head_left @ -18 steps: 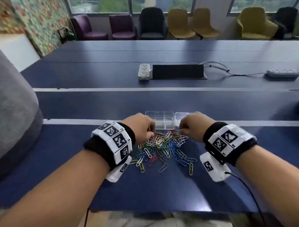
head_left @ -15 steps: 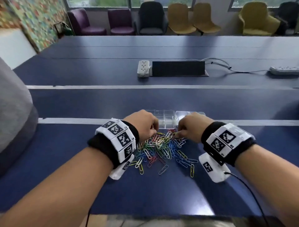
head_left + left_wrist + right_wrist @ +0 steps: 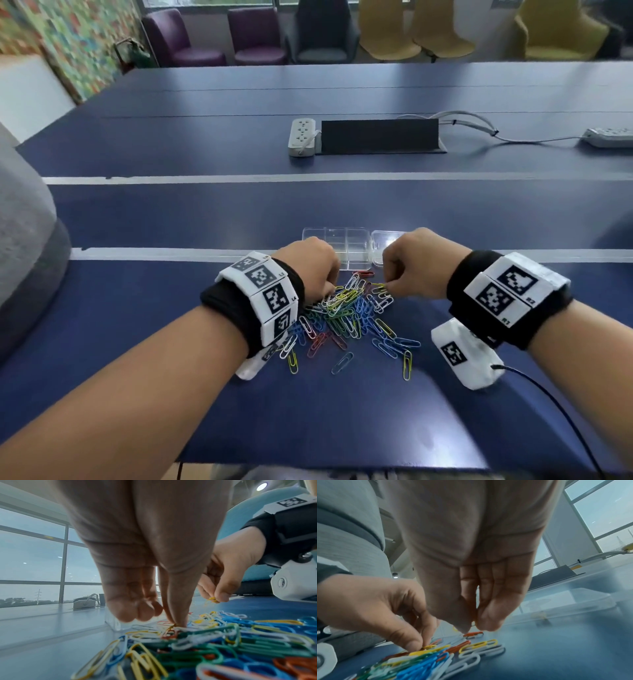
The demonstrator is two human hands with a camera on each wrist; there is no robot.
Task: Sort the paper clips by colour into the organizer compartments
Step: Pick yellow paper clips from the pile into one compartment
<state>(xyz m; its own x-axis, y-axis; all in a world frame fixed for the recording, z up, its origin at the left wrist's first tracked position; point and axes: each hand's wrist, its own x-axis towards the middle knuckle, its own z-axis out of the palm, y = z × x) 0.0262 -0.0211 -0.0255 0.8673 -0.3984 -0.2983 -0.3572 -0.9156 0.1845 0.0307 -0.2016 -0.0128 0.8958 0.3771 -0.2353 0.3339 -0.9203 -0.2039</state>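
Note:
A heap of coloured paper clips lies on the blue table, red, yellow, green, blue and white mixed. Just behind it stands the clear organizer, its lid open to the right; its compartments look empty. My left hand reaches into the far left of the heap, and its thumb and forefinger pinch a clip there; I cannot tell the colour. My right hand hovers just above the far right of the heap. It pinches a yellow clip between thumb and forefinger.
A white power strip and a black panel sit mid-table, and a second strip with its cable lies far right. A grey upholstered shape stands at the left. Chairs line the far wall. The table's front edge is near my forearms.
My left hand has edged slightly right, into the heap. My right hand stays at the heap's far right edge. The head view has tilted a little.

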